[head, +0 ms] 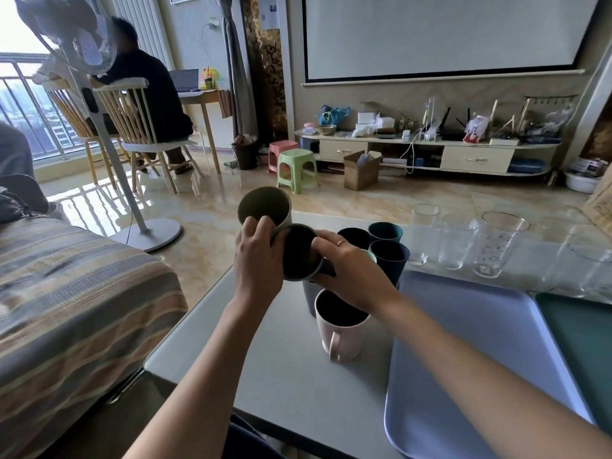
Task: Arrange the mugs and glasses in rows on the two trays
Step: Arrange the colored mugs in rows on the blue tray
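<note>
1. A grey table [288,385] carries everything.
2. On it stand a pink mug [341,329], dark blue cups [390,260] and clear glasses [460,243].
3. A lilac tray [470,359] lies beside a green tray [583,339].
</note>
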`<state>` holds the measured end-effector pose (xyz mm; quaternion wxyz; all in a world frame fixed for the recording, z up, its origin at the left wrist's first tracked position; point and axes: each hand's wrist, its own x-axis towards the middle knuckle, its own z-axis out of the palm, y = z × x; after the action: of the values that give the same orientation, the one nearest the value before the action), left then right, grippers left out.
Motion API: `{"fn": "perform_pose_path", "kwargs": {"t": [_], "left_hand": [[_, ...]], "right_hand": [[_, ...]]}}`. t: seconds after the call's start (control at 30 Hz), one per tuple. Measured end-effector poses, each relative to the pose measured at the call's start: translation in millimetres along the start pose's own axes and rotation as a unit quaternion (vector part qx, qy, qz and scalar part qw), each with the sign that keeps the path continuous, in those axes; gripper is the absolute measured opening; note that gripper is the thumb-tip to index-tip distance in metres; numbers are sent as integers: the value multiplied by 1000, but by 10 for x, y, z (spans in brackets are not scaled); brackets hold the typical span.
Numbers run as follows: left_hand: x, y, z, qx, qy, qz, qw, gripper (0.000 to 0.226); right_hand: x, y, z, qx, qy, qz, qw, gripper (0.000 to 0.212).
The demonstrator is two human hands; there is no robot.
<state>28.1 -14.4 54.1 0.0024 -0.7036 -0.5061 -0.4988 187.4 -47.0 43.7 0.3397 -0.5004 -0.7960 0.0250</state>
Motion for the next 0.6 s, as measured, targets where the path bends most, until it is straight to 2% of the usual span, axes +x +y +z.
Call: {"fn": "perform_pose_path", "kwargs": {"t": [0.1, 0.17, 0.27, 0.37, 0.6], "left_hand": [[-4, 108, 80, -50, 4, 33, 998, 23], [19, 148, 149, -100, 28, 23, 994, 28], [51, 235, 252, -153, 62, -24, 986, 32], [36, 418, 366, -137, 51, -10, 989, 27], [-129, 751, 637, -86, -73, 94, 989, 21]], "right_hand": [[-73, 78, -177, -15, 15, 3, 1000, 39], [-157, 151, -354, 3, 45, 50, 998, 32], [-282, 352, -662, 25, 157, 116, 980, 34], [-398, 594, -904, 0, 236, 158, 959, 36], [-840, 1230, -963, -30, 211, 297, 931, 32]]}}
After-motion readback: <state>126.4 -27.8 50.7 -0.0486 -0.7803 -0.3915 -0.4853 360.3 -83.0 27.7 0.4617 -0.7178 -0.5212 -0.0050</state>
